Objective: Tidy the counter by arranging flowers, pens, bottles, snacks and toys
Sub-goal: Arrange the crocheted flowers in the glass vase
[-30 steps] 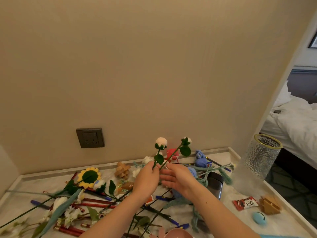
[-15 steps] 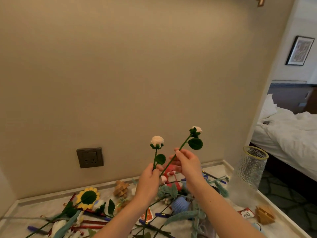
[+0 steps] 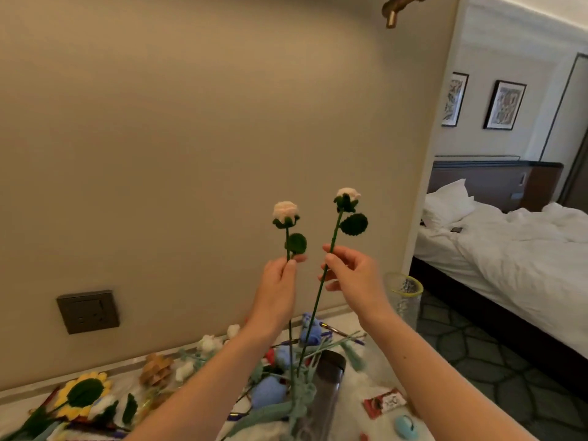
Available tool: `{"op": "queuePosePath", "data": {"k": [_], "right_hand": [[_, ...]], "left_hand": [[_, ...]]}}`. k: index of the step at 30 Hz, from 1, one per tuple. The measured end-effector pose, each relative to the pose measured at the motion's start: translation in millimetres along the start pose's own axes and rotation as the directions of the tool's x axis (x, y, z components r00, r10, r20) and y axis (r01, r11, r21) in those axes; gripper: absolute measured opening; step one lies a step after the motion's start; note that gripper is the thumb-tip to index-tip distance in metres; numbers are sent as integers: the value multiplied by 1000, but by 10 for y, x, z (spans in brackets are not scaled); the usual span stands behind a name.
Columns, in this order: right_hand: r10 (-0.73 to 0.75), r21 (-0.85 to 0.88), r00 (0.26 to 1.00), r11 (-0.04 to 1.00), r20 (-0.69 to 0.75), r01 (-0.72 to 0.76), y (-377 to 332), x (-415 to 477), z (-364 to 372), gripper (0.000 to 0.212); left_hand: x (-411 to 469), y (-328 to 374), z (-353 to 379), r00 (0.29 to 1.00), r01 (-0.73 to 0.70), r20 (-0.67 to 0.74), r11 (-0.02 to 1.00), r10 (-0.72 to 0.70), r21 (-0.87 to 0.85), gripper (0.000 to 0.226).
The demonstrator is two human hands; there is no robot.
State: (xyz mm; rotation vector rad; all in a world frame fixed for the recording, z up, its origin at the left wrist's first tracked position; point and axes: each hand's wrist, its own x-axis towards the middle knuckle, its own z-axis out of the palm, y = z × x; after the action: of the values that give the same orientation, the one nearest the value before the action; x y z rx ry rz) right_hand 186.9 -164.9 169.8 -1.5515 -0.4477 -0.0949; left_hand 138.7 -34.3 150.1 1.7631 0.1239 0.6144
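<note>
Held up above the cluttered counter (image 3: 375, 381), one pale crocheted rose (image 3: 285, 211) is pinched mid-stem by the left hand (image 3: 276, 286) and another rose (image 3: 347, 196) by the right hand (image 3: 354, 276), both looking light, soft-headed and wire-stiff, so the bare stem seems the best hold.

L hand (image 3: 276, 279), R hand (image 3: 353, 275) raised; fingers pinched

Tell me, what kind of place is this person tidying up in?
Most likely a hotel room. Past the wall's edge there is a bed with rumpled white linen and a dark headboard, two framed prints hang above it, and the cluttered counter sits under a wall socket.
</note>
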Motion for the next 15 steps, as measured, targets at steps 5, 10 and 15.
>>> {"op": "queuePosePath", "data": {"k": [5, 10, 15], "right_hand": [[-125, -73, 992, 990, -30, 123, -148, 395, -770, 19], [-281, -107, 958, 956, -64, 273, -298, 773, -1441, 19], [-359, -127, 933, 926, -13, 354, -331, 975, -1761, 21]], "left_hand": [[279, 342, 654, 990, -129, -47, 992, 130, 6, 28], [484, 698, 1213, 947, -264, -187, 964, 262, 16, 28], [555, 891, 1617, 887, -380, -259, 923, 382, 58, 30]]}}
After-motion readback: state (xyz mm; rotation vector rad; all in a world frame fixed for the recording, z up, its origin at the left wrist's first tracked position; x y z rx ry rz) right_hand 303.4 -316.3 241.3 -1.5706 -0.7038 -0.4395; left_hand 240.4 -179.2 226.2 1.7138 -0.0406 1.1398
